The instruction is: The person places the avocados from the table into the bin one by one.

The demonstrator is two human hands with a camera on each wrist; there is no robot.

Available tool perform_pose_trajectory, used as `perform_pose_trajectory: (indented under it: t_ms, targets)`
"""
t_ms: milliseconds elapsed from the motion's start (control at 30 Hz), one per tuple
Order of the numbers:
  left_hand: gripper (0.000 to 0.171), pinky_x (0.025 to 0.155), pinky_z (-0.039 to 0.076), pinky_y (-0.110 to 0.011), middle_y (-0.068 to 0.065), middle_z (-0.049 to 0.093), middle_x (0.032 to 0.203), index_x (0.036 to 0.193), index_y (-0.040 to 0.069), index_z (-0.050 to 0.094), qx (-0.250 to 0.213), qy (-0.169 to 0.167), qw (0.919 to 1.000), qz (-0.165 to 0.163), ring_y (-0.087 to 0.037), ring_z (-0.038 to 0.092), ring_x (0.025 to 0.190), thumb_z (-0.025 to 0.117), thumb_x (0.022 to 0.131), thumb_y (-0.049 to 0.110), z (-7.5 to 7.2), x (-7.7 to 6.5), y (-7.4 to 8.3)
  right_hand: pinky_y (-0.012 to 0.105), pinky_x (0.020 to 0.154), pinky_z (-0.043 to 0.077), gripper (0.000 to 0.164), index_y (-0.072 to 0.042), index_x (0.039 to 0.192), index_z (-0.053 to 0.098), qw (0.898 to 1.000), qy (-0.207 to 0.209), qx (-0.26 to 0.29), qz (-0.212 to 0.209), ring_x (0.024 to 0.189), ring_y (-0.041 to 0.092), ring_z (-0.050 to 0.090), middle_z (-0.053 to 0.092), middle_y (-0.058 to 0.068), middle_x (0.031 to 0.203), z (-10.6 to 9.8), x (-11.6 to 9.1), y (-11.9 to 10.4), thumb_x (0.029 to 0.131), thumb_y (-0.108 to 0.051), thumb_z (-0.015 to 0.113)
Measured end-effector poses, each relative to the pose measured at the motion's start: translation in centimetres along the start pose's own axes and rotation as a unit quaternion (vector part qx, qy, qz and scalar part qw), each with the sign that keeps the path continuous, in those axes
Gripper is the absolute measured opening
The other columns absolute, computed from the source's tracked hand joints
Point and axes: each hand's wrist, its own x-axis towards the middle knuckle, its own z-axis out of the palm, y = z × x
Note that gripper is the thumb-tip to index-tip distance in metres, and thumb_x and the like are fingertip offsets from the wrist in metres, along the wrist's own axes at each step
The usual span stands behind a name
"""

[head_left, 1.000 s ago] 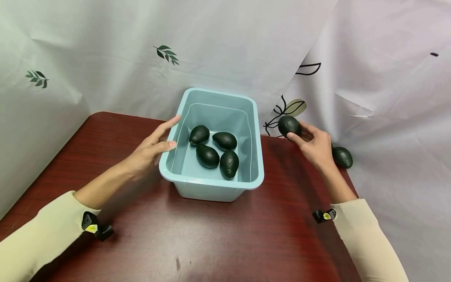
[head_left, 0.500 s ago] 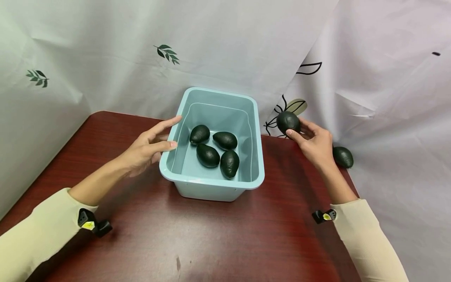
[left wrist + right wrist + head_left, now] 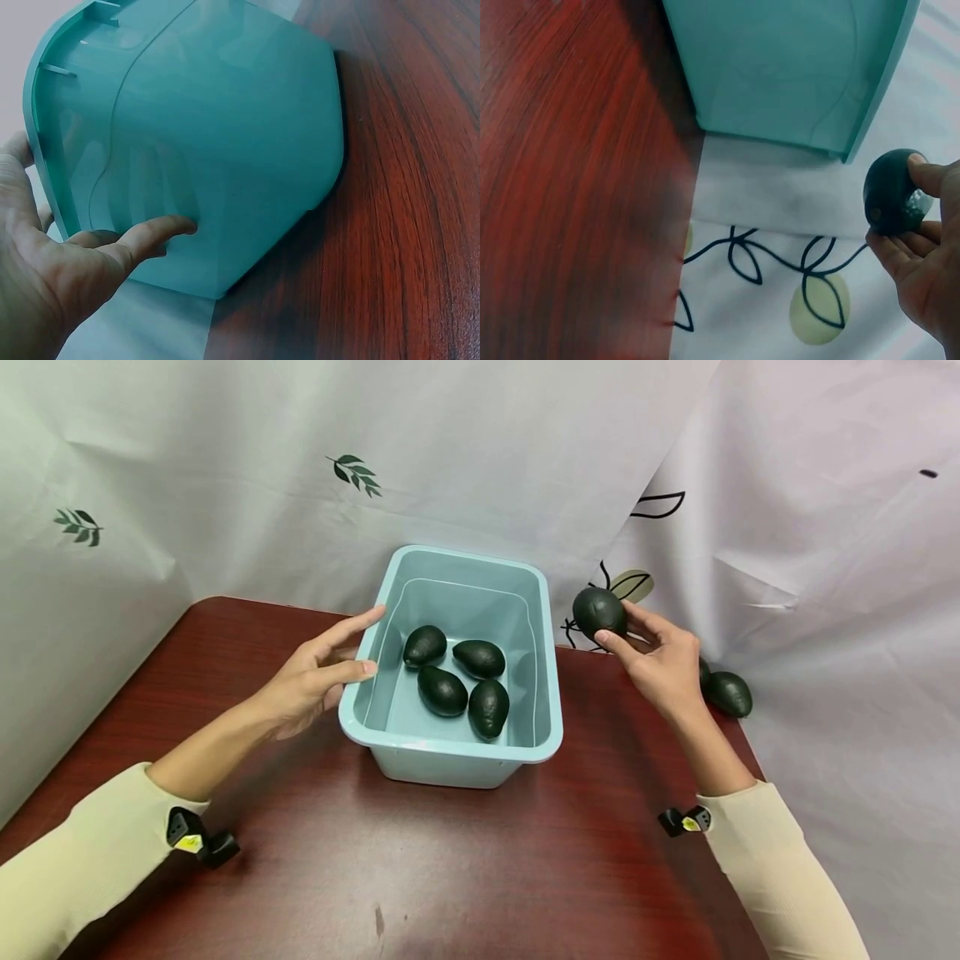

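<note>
My right hand (image 3: 663,664) pinches a dark green avocado (image 3: 598,611) between thumb and fingers, held up to the right of a light blue plastic bin (image 3: 450,767). In the right wrist view this avocado (image 3: 889,191) is near the bin's rim, outside it. My left hand (image 3: 307,681) grips the bin's left rim, thumb and index finger at the edge; the left wrist view has other fingers (image 3: 161,229) against the outer wall. Several avocados (image 3: 442,692) lie on the bin's floor.
Past my right wrist, two more avocados (image 3: 729,694) sit at the right edge of the dark red wooden table (image 3: 450,877), one partly hidden by the wrist. White leaf-printed cloth (image 3: 247,485) hangs behind the table and along its sides.
My right hand has carried its avocado slightly left and up, showing more of a second avocado behind the wrist. The left hand stays at the rim, its forearm slightly shifted.
</note>
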Motion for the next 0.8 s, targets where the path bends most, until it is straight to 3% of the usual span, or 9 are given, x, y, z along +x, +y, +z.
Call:
perform_pose_trajectory:
  t_ms: [300, 800]
  targets:
    - [0.078, 0.098, 0.069, -0.044, -0.009, 0.067, 0.151, 0.179, 0.029, 0.032, -0.004, -0.005, 1.0000, -0.001, -0.022, 0.080, 0.121, 0.062, 0.111, 0.004, 0.1, 0.0, 0.0, 0.016, 0.099, 0.062, 0.060, -0.009, 0.147, 0.075, 1.000, -0.012, -0.014, -0.009, 0.104, -0.012, 0.075, 0.081, 0.021, 0.133, 0.8, 0.6, -1.0, 0.091, -0.014, 0.096]
    - [0.077, 0.098, 0.069, -0.044, -0.009, 0.069, 0.148, 0.178, 0.029, 0.035, -0.002, 0.000, 1.0000, -0.004, -0.022, 0.081, 0.120, 0.063, 0.111, 0.005, 0.0, 0.0, 0.0, 0.019, 0.099, 0.063, 0.058, -0.005, 0.145, 0.075, 0.998, -0.019, 0.017, -0.056, 0.107, -0.007, 0.078, 0.082, 0.021, 0.130, 2.6, 1.2, -2.6, 0.091, -0.009, 0.095]
